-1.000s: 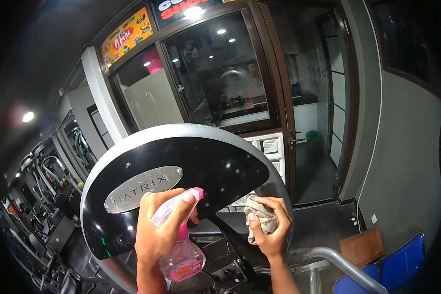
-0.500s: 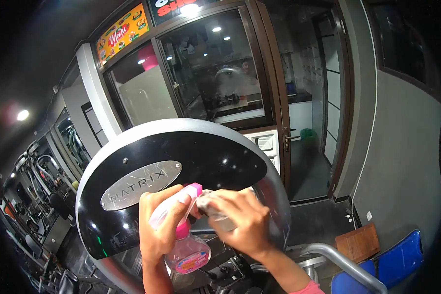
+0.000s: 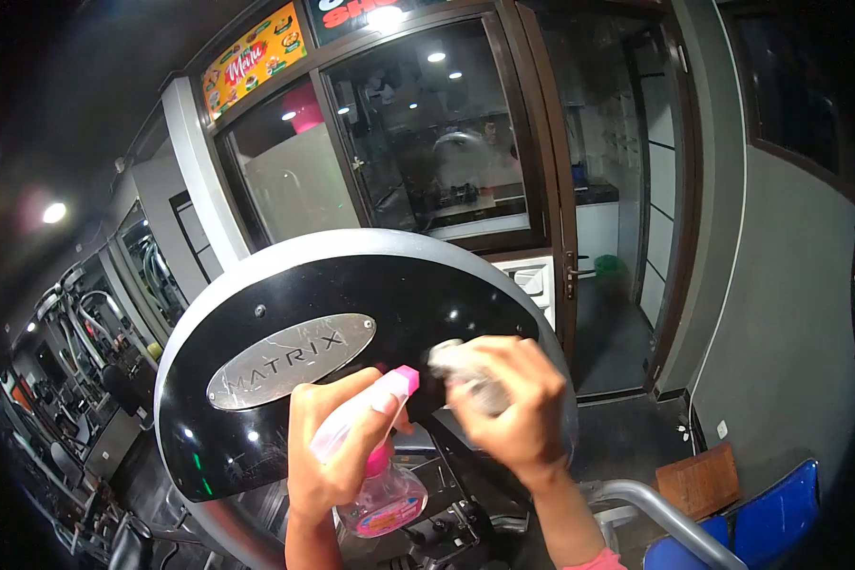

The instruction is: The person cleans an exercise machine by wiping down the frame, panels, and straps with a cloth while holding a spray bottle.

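Before us a rounded black panel (image 3: 427, 294) with a pale rim and a MATRIX badge (image 3: 292, 361) blocks our view beneath the brown-framed window (image 3: 446, 133); a silver rail (image 3: 670, 521), a brown wooden piece (image 3: 698, 483) and blue seats (image 3: 779, 513) sit low on the right. Our left grip (image 3: 337, 446) is wrapped around a spray bottle (image 3: 388, 502), its body below our hand and its pink nozzle (image 3: 408, 380) angled up rightward. Our right grip (image 3: 518, 408) clutches a pale cloth (image 3: 470, 373) near the nozzle; we cannot tell whether it touches the panel. We count 1 bottle, 1 cloth, 1 badge and 2 seats.
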`<state>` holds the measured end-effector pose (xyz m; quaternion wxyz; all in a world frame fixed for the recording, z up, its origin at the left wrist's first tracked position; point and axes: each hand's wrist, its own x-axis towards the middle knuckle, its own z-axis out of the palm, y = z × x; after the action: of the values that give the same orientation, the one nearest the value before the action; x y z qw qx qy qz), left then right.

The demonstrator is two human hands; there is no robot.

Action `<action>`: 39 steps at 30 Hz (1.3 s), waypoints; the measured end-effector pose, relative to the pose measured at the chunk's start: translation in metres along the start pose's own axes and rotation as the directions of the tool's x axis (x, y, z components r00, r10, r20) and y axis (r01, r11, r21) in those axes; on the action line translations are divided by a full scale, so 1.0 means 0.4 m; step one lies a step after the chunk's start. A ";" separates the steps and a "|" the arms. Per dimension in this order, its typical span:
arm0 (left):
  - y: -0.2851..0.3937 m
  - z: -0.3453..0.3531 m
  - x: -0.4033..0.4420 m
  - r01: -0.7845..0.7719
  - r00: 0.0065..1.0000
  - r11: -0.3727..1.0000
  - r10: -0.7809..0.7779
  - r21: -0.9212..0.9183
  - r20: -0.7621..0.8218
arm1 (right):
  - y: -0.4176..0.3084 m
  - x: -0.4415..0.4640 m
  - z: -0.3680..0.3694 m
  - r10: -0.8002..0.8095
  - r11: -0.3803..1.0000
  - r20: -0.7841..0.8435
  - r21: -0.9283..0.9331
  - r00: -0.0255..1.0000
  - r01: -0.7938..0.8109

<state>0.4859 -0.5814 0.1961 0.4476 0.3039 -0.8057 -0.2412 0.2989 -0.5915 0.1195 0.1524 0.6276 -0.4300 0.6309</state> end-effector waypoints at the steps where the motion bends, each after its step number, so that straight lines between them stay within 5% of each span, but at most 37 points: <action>1: -0.002 -0.001 0.001 0.003 1.000 1.000 -0.003 0.004 -0.004 | 0.027 0.002 -0.005 0.040 0.998 -0.050 -0.051 0.998 -0.043; 3: -0.004 0.006 0.009 -0.038 0.999 0.999 0.038 0.025 0.005 | 0.067 0.025 -0.004 0.124 0.992 -0.102 -0.003 0.987 -0.125; 11: 0.007 0.022 0.001 -0.031 0.992 0.997 0.023 -0.070 -0.124 | 0.005 0.119 0.044 -0.147 0.988 -0.004 0.054 0.989 0.147; 17: 0.013 0.019 0.012 0.047 0.997 0.998 -0.050 -0.044 -0.064 | 0.095 0.125 -0.002 0.066 0.988 0.069 0.133 0.995 -0.075; 21: 0.008 0.027 0.011 0.061 0.992 0.994 -0.071 -0.094 -0.106 | 0.030 0.210 0.078 -0.202 0.977 0.034 0.080 0.979 0.199; 31: 0.023 0.004 0.013 0.068 0.991 0.986 -0.084 -0.151 -0.104 | 0.108 0.186 0.002 0.075 0.990 0.121 0.109 0.990 -0.088; 34: 0.030 0.008 0.018 0.063 0.991 0.986 -0.080 -0.156 -0.105 | 0.076 0.247 0.075 -0.176 0.982 0.046 0.081 0.983 0.172; 36: 0.023 0.033 0.007 -0.035 0.926 0.983 -0.036 -0.180 -0.376 | 0.050 0.279 0.104 -0.206 0.975 0.076 0.098 0.976 0.199; 39: 0.028 0.000 0.023 -0.018 0.974 0.977 -0.031 -0.212 -0.224 | 0.062 0.278 0.097 -0.203 0.974 0.091 0.125 0.975 0.191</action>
<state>0.4787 -0.5801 0.2089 0.5654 0.2822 -0.7182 -0.2915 0.2878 -0.6731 0.2073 0.1554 0.7067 -0.3357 0.6031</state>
